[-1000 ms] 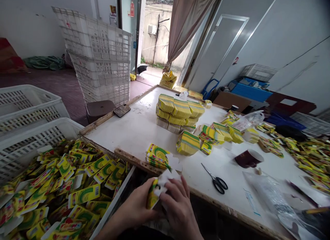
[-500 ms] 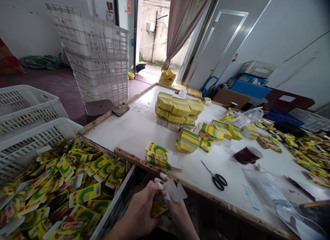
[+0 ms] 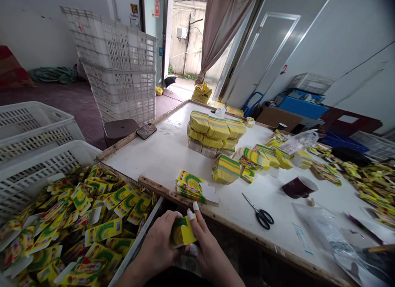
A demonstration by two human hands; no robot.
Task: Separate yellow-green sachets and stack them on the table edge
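Just in front of the table's near edge, my left hand [image 3: 161, 238] and my right hand [image 3: 207, 245] hold one small yellow-and-green carton [image 3: 181, 232] between them. The left fingers wrap round its side. My right thumb and fingers press the other side, where a yellow flap shows. White covers sit on several fingertips. Beyond the hands, a short stack of flat printed cartons [image 3: 191, 185] lies at the table edge. To the left, a white crate [image 3: 78, 153] is full of loose yellow cartons [image 3: 103, 232], many with white end flaps raised.
Packed carton bundles [image 3: 216, 130] are stacked on the white table [image 3: 148, 155]. Scissors [image 3: 262, 216], a dark mug [image 3: 299, 186] and a clear plastic bag [image 3: 333, 233] lie to the right, near a carton heap [image 3: 373, 184]. A phone [image 3: 146, 131] rests at the left edge. Tall crates [image 3: 120, 69] stand behind.
The carton in my hands has turned; its white flap no longer shows and a yellow face does. My right fingers have straightened along it. The view has shifted slightly.
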